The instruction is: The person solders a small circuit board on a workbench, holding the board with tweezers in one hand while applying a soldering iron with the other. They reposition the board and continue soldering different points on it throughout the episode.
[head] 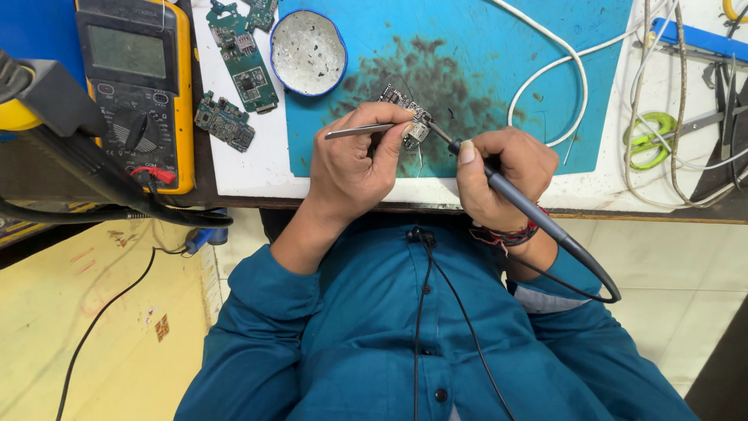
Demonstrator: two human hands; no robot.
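Note:
My left hand pinches a pair of metal tweezers whose tips reach a small circuit board. The board lies on a blue work mat, on a dark scorched patch near the table's front edge. My right hand grips a grey soldering iron like a pen, with its tip touching the board's right side. The iron's dark cord loops down past my right wrist. Both hands rest close together at the mat's front edge.
A yellow multimeter stands at the left beside two green circuit boards. A blue-rimmed white dish sits on the mat. A white cable, green-handled scissors and hand tools lie to the right.

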